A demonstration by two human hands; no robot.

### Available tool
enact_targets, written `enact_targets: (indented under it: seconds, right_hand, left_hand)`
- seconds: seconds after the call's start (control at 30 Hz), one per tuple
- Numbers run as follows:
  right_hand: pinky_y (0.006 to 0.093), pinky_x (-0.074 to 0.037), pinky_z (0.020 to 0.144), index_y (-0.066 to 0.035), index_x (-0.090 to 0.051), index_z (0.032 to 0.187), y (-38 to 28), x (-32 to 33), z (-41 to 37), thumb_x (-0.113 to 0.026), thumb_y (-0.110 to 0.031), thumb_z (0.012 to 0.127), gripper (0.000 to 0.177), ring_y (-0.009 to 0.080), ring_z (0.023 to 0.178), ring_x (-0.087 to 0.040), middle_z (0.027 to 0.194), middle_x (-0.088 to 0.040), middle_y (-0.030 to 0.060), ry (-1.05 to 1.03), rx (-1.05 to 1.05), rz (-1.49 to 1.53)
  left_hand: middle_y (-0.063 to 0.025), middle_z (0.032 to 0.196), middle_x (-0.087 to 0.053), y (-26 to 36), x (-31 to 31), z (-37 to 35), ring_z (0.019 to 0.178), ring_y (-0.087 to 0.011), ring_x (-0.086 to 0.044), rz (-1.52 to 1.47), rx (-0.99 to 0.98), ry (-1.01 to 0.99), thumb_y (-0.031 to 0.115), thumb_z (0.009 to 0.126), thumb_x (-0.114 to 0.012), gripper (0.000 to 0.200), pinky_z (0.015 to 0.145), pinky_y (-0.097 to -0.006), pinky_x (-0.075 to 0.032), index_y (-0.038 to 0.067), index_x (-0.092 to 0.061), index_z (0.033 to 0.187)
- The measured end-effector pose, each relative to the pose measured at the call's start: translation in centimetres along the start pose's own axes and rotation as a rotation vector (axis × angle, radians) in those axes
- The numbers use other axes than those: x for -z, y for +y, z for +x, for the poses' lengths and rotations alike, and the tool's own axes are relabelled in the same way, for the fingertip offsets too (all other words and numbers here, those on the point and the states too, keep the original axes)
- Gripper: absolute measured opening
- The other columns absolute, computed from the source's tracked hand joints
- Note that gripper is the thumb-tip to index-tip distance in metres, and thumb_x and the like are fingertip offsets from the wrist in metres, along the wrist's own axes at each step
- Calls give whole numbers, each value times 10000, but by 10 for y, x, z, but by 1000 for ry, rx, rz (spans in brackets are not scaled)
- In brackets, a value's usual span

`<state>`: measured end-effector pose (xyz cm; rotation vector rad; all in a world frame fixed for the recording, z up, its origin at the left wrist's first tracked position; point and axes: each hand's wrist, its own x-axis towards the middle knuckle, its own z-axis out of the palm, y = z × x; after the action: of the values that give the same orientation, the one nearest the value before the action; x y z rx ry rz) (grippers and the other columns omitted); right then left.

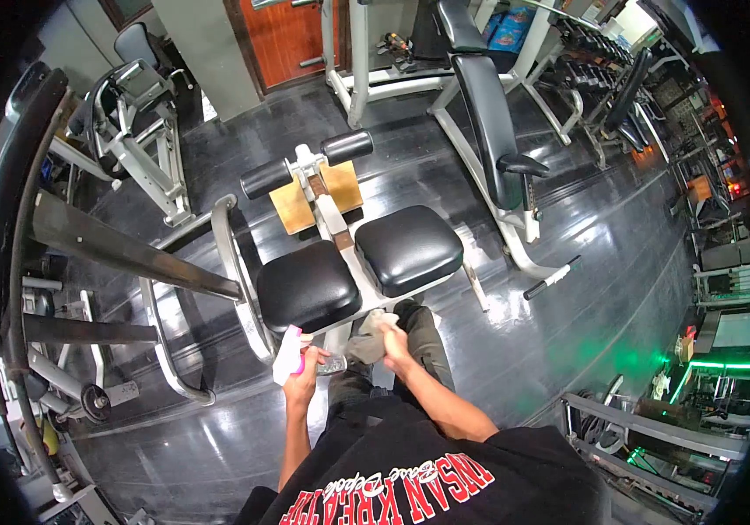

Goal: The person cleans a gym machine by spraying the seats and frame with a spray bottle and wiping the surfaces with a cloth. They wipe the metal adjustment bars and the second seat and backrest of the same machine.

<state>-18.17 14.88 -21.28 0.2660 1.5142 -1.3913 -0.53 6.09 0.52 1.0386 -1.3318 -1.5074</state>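
My left hand [304, 372] is wrapped round a white spray bottle [287, 357] with a pink part near its top. My right hand [395, 344] grips a crumpled greyish cloth [366, 344], which hangs in front of my legs. Just beyond both hands are two black padded seats of a bench, the left pad [308, 286] and the right pad [409, 249]. Neither hand touches the pads. Two black foam rollers, one on the left [266, 178] and one on the right [347, 147], sit at the far end of the bench over a wooden board [292, 207].
An inclined bench [485, 114] stands at the upper right. Curved metal frame legs [239, 280] rise close on the left. Another machine [149, 144] stands at the upper left, a metal rack [646, 429] at the lower right. A red door [292, 39] is at the back.
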Motion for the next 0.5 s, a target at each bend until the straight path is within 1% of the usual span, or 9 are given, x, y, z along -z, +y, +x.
enact_targets:
  seconds: [0.07,0.13,0.2,0.27,0.3,0.37,0.4,0.47,0.5]
  right_hand:
    - [404,-506,783,-45,-603,1106,-18,21,15,-609,-224,844,318,228,890,-614,1029,-620,82,31,-154,327]
    - [440,-532,750,-78,-581,1096,-44,45,29,-581,-209,846,283,260,876,-626,1013,-609,92,-11,73,486]
    - [435,-537,746,-95,-566,1079,-102,46,10,-571,-207,848,258,267,862,-629,979,-607,93,245,196,526]
    - [423,-524,769,-80,-543,1141,-130,72,31,-571,-233,862,319,249,916,-611,1029,-592,85,9,211,703]
    - [423,-524,769,-80,-543,1141,-138,69,36,-571,-233,862,319,249,916,-611,1029,-592,85,2,211,701]
    - [399,-499,826,-56,-506,1228,-146,64,41,-571,-234,891,387,237,1003,-578,1135,-569,87,314,403,354]
    - [361,-456,902,-49,-461,1307,-128,62,61,-565,-224,914,443,227,1094,-538,1253,-529,96,307,491,340]
    - [336,-420,953,-50,-450,1330,-108,37,53,-567,-207,919,455,220,1125,-525,1295,-517,114,469,479,160]
    - [334,-410,962,-46,-463,1320,-89,26,51,-569,-215,920,447,215,1137,-517,1289,-523,119,443,495,85]
  left_hand:
    - [-88,858,-574,5,-4,0,634,-196,-623,-25,-48,2,-54,876,-540,198,599,-310,-513,-13,-527,1069]
    - [-90,844,-575,9,-5,-1,640,-195,-621,-3,-46,-2,-44,881,-541,197,620,-315,-519,-6,-528,1074]
    - [-91,835,-575,4,-3,-5,641,-191,-616,-26,-47,-6,-38,885,-542,198,630,-315,-518,-4,-527,1079]
    - [-92,827,-575,-2,0,-8,642,-188,-612,-50,-51,-14,-31,889,-543,198,640,-316,-518,-3,-526,1084]
    - [-93,821,-573,-4,2,-9,641,-185,-607,-26,-28,-18,-28,892,-541,204,649,-318,-518,-2,-523,1093]
    - [-93,816,-572,-7,3,-12,640,-182,-602,1,-10,-20,-25,895,-538,209,657,-321,-518,-1,-521,1102]
    - [-94,844,-586,-8,2,-14,654,-175,-610,-23,-21,1,-29,897,-538,250,640,-303,-515,-28,-513,1145]
    - [-96,872,-600,-10,-1,-14,668,-169,-619,-49,-40,22,-34,898,-539,292,623,-286,-512,-55,-505,1188]
    - [-99,904,-595,-11,-1,-14,667,-169,-618,-59,-69,10,-45,894,-538,328,620,-285,-512,-53,-489,1218]
